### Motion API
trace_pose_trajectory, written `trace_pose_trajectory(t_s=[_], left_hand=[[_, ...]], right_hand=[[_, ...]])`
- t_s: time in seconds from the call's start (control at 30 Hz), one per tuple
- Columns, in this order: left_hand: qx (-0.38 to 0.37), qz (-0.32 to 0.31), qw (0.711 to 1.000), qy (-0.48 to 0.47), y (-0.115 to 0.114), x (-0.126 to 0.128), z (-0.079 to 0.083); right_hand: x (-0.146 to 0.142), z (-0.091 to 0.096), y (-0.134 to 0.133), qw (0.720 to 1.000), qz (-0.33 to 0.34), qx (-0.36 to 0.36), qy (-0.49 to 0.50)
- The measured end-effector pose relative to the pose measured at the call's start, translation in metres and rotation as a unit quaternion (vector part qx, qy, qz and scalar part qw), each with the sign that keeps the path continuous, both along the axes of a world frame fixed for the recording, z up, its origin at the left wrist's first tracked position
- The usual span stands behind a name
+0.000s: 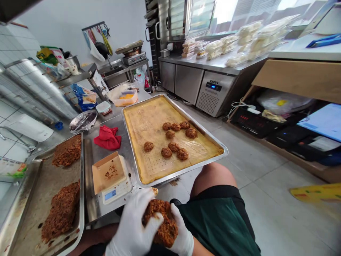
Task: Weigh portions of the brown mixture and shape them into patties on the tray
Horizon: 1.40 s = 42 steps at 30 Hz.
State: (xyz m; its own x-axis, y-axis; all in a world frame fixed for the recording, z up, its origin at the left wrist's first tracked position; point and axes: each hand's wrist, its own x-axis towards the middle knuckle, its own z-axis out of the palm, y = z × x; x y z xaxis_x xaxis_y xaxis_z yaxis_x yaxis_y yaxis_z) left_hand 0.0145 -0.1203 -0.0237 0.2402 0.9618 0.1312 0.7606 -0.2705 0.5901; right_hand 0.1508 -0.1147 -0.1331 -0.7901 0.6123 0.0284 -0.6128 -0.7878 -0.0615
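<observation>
Both hands wear white gloves and close together round one brown, crumbly lump of mixture (162,222) held above my lap. My left hand (133,227) wraps over its left side, and my right hand (182,234) cups it from the right. Ahead, a large metal tray (218,142) lined with a yellowish perforated mat carries several round brown balls (173,140). A small digital scale (114,192) with a brown paper tray on it stands just left of that tray. At far left a second metal tray (37,199) holds slabs of the same brown mixture (62,209).
A red cloth (108,138) lies behind the scale, with a foil-lined bowl (83,121) and plastic containers (125,97) further back. A steel refrigerated counter (202,83) with wrapped goods stands at the back right. Shelves with devices line the right. Grey tiled floor lies beside my knee.
</observation>
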Motion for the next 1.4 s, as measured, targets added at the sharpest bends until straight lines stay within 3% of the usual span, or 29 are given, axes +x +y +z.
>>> trace_pose_trajectory(t_s=[0.1, 0.2, 0.3, 0.47, 0.7, 0.9, 1.0, 1.17, 1.3, 1.4], left_hand=[[0.113, 0.050, 0.991, 0.045, -0.033, 0.010, -0.040], [0.151, 0.164, 0.975, 0.013, -0.037, 0.011, -0.053], [0.130, 0.204, 0.970, 0.017, -0.033, 0.003, -0.052], [0.174, 0.158, 0.968, 0.084, -0.042, -0.003, -0.061], [0.166, 0.165, 0.972, 0.022, -0.034, -0.003, -0.062], [0.188, 0.145, 0.971, 0.038, -0.025, -0.011, -0.055], [0.207, 0.129, 0.969, 0.035, -0.028, -0.015, -0.054], [0.142, 0.189, 0.969, 0.076, -0.035, -0.017, -0.052], [0.072, 0.231, 0.966, 0.087, -0.034, -0.011, -0.047], [0.089, 0.250, 0.959, 0.101, -0.030, -0.008, -0.048]], right_hand=[[-0.011, 0.003, -0.005, 0.999, -0.018, -0.032, -0.025], [-0.022, 0.008, -0.006, 0.993, -0.039, -0.071, -0.088], [-0.028, 0.011, -0.003, 0.985, -0.039, -0.088, -0.140], [-0.031, 0.008, -0.010, 0.977, -0.041, -0.092, -0.186], [-0.039, 0.005, -0.020, 0.971, -0.095, -0.079, -0.207], [-0.032, 0.008, -0.012, 0.983, -0.036, -0.086, -0.156], [-0.028, 0.010, -0.007, 0.992, -0.016, -0.052, -0.112], [-0.025, 0.010, -0.003, 0.974, -0.118, -0.006, -0.195], [-0.029, 0.012, -0.007, 0.958, -0.141, 0.016, -0.248], [-0.030, 0.012, -0.012, 0.958, -0.141, 0.012, -0.249]])
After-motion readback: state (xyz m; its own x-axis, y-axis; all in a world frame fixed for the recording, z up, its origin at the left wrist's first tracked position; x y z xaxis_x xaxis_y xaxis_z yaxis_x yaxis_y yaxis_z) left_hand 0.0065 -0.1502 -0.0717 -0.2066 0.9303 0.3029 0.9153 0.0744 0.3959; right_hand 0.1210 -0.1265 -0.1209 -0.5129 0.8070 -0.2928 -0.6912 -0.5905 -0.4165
